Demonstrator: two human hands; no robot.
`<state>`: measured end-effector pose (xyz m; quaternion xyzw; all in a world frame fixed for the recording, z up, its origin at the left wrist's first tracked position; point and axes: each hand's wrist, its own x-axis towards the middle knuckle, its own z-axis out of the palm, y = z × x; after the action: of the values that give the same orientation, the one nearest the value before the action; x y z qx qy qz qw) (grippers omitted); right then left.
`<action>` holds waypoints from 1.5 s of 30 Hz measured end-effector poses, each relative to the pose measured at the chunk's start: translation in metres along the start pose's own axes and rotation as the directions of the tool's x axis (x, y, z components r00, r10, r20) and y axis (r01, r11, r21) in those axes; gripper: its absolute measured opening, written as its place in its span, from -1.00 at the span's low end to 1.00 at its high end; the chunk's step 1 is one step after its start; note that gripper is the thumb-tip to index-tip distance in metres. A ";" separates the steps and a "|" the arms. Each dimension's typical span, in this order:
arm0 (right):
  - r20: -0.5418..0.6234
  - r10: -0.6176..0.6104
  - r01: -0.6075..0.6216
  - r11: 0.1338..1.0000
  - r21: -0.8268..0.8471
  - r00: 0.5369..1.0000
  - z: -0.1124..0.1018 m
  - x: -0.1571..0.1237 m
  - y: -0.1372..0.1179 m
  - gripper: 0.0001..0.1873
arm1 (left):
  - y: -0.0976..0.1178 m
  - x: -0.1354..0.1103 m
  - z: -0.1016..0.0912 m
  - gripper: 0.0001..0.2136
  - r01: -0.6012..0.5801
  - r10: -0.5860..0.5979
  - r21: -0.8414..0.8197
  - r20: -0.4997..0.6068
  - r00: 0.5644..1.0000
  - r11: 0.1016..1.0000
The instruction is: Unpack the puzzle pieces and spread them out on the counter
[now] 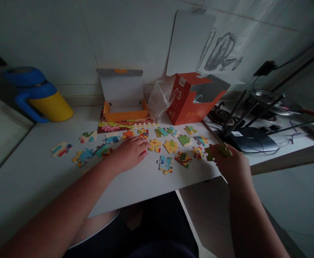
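Observation:
Several colourful jigsaw pieces [171,146] lie scattered on a white board [38,172] across my lap. My left hand [130,152] rests palm down on the board, fingers curled over a piece near the middle. My right hand [230,163] hovers at the board's right edge, pinching a green and yellow piece [218,150] between fingers and thumb. A partly assembled strip of puzzle [124,126] lies in front of the open orange tray box [125,104].
An orange box sleeve [189,98] and a clear plastic bag [159,98] stand at the back. A blue and yellow jug [38,95] lies at the left. A black router [249,138] with antennas and a gas hob [223,114] are to the right.

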<state>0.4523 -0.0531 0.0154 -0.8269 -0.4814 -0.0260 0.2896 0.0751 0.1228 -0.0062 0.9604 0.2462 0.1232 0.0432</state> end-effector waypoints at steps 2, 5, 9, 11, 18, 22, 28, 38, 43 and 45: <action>-0.053 0.059 -0.063 0.995 -0.073 0.997 -0.007 -0.005 -0.004 -0.53 | 0.001 0.001 -0.001 -0.68 0.004 -0.004 -0.004 0.014 1.000 1.000; -0.023 0.015 -0.019 0.986 -0.167 1.000 -0.017 -0.012 -0.004 -0.56 | 0.001 0.000 -0.002 -0.68 0.016 -0.015 -0.018 0.017 1.000 1.000; 0.219 -0.270 0.288 0.956 -0.058 0.938 -0.021 -0.016 0.003 -0.68 | 0.001 -0.001 0.001 -0.67 0.010 -0.010 -0.039 0.001 1.000 0.999; 0.270 -0.395 0.420 0.907 -0.039 0.878 -0.020 -0.018 0.005 -0.71 | 0.000 -0.001 0.002 -0.67 0.011 -0.011 -0.028 -0.005 1.000 1.000; 0.247 -0.571 0.606 0.790 -0.093 0.783 -0.010 -0.032 0.007 -0.69 | -0.001 -0.002 0.002 -0.69 -0.004 0.004 0.013 -0.022 1.000 1.000; 0.238 -0.616 0.649 0.756 -0.089 0.751 -0.001 -0.047 0.003 -0.67 | 0.000 -0.003 0.002 -0.68 0.006 -0.006 0.001 -0.012 1.000 1.000; 0.204 -0.639 0.666 0.739 -0.107 0.742 0.007 -0.063 0.004 -0.68 | 0.001 -0.002 0.000 -0.67 0.022 -0.022 -0.002 0.010 1.000 1.000; -0.041 -0.513 0.488 0.836 -0.251 0.857 -0.008 -0.051 0.020 -0.61 | 0.000 -0.002 0.001 -0.67 0.016 -0.016 0.023 0.023 1.000 1.000; 0.050 -0.492 0.480 0.814 -0.328 0.869 -0.006 -0.043 0.046 -0.58 | 0.001 -0.003 0.001 -0.67 0.028 -0.028 0.015 0.036 0.999 1.000; 0.078 -0.492 0.486 0.801 -0.348 0.867 -0.005 -0.043 0.052 -0.63 | 0.001 -0.002 0.000 -0.66 0.033 -0.033 0.006 0.036 0.999 0.999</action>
<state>0.4730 -0.1085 -0.0176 -0.7129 -0.6630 -0.1931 0.1221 0.0735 0.1210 -0.0065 0.9584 0.2615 0.1043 0.0471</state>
